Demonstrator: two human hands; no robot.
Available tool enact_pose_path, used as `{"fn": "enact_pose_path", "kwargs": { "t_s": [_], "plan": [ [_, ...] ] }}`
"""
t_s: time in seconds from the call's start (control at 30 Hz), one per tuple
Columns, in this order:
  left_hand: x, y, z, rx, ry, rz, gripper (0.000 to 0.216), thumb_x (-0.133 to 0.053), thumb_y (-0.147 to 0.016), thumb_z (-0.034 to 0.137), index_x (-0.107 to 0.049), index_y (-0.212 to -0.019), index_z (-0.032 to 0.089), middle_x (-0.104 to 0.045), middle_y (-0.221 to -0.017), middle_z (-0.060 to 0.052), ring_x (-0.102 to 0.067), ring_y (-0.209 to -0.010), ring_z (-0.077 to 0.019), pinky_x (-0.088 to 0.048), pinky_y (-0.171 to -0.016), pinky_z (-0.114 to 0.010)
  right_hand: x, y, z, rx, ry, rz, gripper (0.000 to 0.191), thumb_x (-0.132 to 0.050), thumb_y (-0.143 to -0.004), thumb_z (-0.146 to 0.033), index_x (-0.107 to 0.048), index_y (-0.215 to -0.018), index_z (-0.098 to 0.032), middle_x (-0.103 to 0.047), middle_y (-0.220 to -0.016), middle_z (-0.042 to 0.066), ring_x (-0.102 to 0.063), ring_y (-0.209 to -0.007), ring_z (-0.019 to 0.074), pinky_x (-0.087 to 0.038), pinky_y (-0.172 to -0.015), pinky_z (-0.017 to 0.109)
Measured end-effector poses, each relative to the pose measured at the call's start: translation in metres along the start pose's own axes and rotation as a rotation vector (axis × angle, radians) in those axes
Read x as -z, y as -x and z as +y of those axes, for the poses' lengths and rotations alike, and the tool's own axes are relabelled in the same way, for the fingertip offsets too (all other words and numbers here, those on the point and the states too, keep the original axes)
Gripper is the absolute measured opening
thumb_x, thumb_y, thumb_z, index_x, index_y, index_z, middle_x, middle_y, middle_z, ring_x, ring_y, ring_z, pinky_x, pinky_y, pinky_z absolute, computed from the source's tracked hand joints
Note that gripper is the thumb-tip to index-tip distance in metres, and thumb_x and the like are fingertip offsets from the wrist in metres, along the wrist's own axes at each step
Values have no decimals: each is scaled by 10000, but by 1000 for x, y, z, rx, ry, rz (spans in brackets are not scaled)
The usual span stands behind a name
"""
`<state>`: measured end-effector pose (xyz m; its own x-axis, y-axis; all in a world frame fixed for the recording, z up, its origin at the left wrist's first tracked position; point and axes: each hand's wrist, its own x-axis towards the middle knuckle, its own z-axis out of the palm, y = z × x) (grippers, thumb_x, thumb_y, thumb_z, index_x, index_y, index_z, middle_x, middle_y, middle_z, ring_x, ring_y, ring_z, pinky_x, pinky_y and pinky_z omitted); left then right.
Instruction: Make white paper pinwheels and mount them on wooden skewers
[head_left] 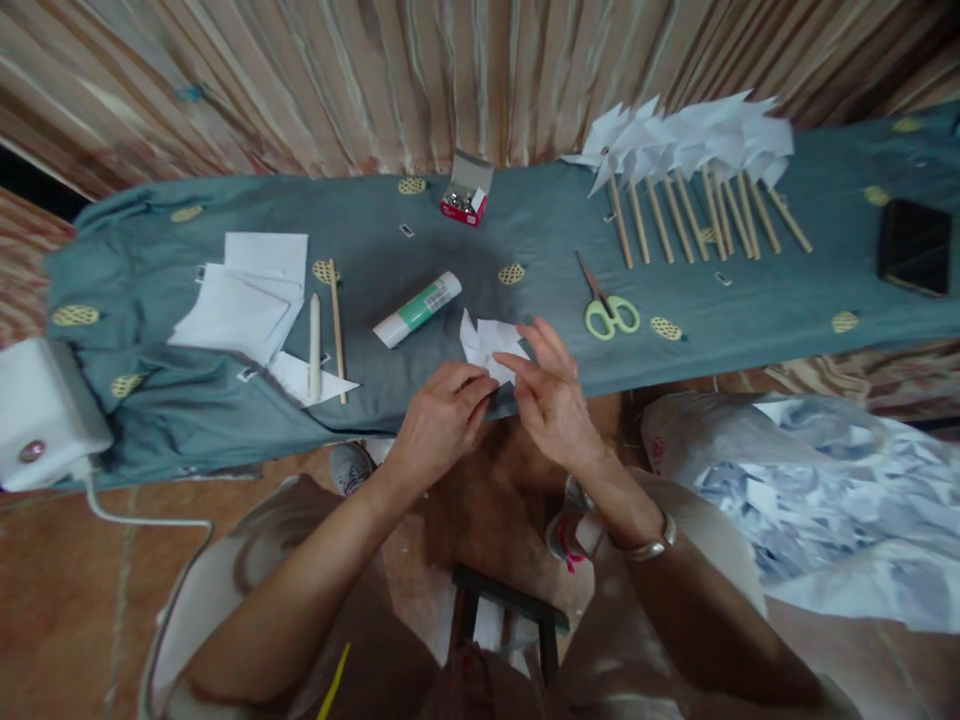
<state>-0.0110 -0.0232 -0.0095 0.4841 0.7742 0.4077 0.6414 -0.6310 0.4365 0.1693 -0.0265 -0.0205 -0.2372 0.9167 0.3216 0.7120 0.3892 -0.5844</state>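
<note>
My left hand (pixel 442 415) and my right hand (pixel 551 395) meet at the front edge of a low table covered in grey-green cloth (pixel 525 230). Both pinch a small white folded paper piece (pixel 491 345) that lies partly on the cloth. My left fingers are curled on its near edge. My right thumb and forefinger hold its right side, and the other fingers are spread above it. A silver bracelet sits on my right wrist.
A glue stick (pixel 418 309) lies left of the paper, green-handled scissors (pixel 606 303) to the right. Further left lie white paper sheets (pixel 247 300) and two sticks (pixel 326 340). Behind are a small red box (pixel 466 190), several paper pinwheels on sticks (pixel 690 185), a black phone (pixel 913 245).
</note>
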Motion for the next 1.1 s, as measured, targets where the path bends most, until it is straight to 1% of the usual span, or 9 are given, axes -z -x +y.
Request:
{"fn": "enact_pose_path", "kwargs": {
  "t_s": [0.1, 0.2, 0.3, 0.57, 0.67, 0.77, 0.87, 1.0, 1.1],
  "plan": [
    [-1, 0, -1, -15, -4, 11, 177, -546, -894, 91, -670, -1008, 145, -677, -967, -79, -640, -895, -183, -558, -812, -308, 7, -4, 6, -9, -48, 40, 387, -417, -896, -148, -641, -1204, -216, -483, -1472, 106, -321, -1451, 265, -332, -1142, 545],
    [-1, 1, -1, -30, -5, 30, 171, -558, -890, 96, -672, -1011, 138, -678, -968, -85, -645, -895, -184, -564, -807, -310, 12, -10, 13, -64, -58, 81, 374, -444, -905, -207, -620, -1235, -209, -540, -1421, 122, -431, -1377, 275, -357, -1129, 546],
    [-1, 1, -2, -16, -4, 15, 185, -559, -891, 103, -675, -1024, 157, -679, -988, -81, -649, -908, -185, -568, -820, -320, 13, -18, 18, -97, -68, 99, 394, -467, -905, -259, -596, -1272, -195, -592, -1370, 134, -506, -1314, 276, -389, -1110, 526],
    [5, 1, -2, -11, 3, 29, 174, -562, -895, 107, -689, -1011, 136, -683, -967, -93, -640, -891, -192, -568, -810, -330, 7, -35, 16, -71, -77, 35, 433, -490, -893, -284, -569, -1301, -159, -652, -1290, 140, -579, -1219, 275, -446, -1060, 479],
    [8, 2, -1, 6, 5, 23, 177, -560, -897, 113, -691, -1012, 145, -680, -975, -91, -632, -899, -194, -561, -813, -332, 4, -37, 15, -88, -80, 51, 440, -521, -863, -250, -575, -1288, -152, -689, -1215, 138, -611, -1162, 272, -474, -1024, 464],
    [11, 3, -2, 18, 0, 26, 176, -568, -892, 119, -685, -1016, 160, -677, -975, -82, -628, -903, -190, -552, -821, -326, 3, -39, 14, -120, -94, 79, 432, -539, -837, -213, -590, -1265, -194, -724, -1123, 97, -647, -1078, 250, -516, -963, 434],
    [15, 4, -5, 20, -19, 58, 163, -581, -893, 156, -680, -1022, 170, -672, -968, -75, -626, -893, -189, -547, -816, -324, 3, -39, 15, -140, -90, 110, 401, -531, -843, -213, -607, -1236, -197, -729, -1101, 93, -653, -1051, 243, -533, -931, 417],
    [17, 6, -7, 32, -17, 68, 173, -610, -878, 173, -679, -1037, 166, -669, -968, -77, -621, -899, -199, -544, -815, -330, 9, -38, 18, -101, -87, 136, 342, -490, -820, -159, -663, -1111, -208, -723, -1134, 93, -645, -1097, 244, -498, -996, 442],
    [16, 9, -4, 40, -8, 44, 185, -605, -875, 156, -679, -1045, 158, -669, -974, -81, -618, -904, -205, -547, -817, -340, 16, -32, 20, -78, -143, 89, 313, -500, -746, -113, -698, -960, -229, -684, -1220, 81, -608, -1187, 248, -448, -1060, 464]
  ]
}}
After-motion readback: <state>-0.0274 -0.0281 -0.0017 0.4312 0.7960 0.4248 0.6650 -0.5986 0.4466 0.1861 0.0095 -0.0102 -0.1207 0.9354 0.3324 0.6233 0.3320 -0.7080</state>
